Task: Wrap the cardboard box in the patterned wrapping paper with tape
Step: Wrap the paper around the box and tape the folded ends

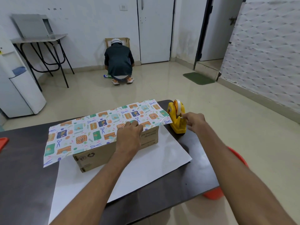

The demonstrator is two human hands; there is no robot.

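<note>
plain room, water dispenser (19, 88), doors (155, 30)

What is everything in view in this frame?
brown cardboard box: one, brown, mid-table on the paper
patterned wrapping paper sheet: one, multicoloured, white underside; under box, flap over its top
yellow plastic tape dispenser: one, yellow, table's far right
white tape roll: one, white, in the dispenser
dark table: one, dark brown, foreground
round orange stool: one, orange, beside table's right edge
flat orange object: one, orange, table's left edge
crouching person: one, dark top, far wall
green doormat: one, green, right doorway
black-legged folding table: one, grey top, far left
white appliance: one, white, left wall
left hand: one, rests on flap atop box
right hand: one, pinches tape roll's end
</note>
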